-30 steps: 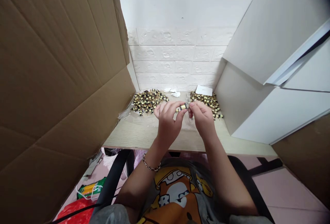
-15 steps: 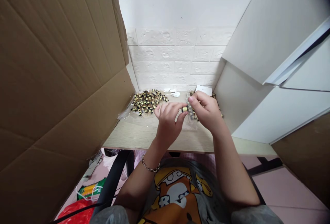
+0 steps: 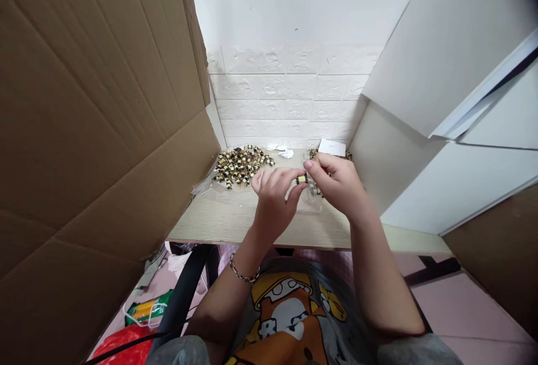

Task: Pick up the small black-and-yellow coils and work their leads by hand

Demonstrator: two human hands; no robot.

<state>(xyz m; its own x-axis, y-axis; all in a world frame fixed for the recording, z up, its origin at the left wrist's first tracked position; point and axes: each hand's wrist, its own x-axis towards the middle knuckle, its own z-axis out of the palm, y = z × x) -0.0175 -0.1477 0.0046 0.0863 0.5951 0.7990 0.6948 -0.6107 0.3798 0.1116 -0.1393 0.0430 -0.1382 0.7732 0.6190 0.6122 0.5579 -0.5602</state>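
Between thumb and forefinger, my left hand [image 3: 275,197] grips a small yellow-and-black component [image 3: 301,179] over the desk. My right hand [image 3: 336,183] is just right of that component, its thumb and forefinger pinched together near the component's right end; what lies between those fingertips is too small to make out. A heap of similar yellow-and-black parts [image 3: 239,166] lies on the desk to the left of my hands. More of these parts [image 3: 313,153] are partly hidden behind my right hand.
A tall cardboard sheet [image 3: 105,101] borders the desk [image 3: 222,219] on the left, and white panels [image 3: 399,157] border it on the right. Scraps of white paper [image 3: 286,153] and a white card [image 3: 332,147] lie near the brick-patterned wall [image 3: 286,84].
My right hand has shifted slightly left and down, closer to the component. My left hand has stayed nearly still, with the component in its fingers.
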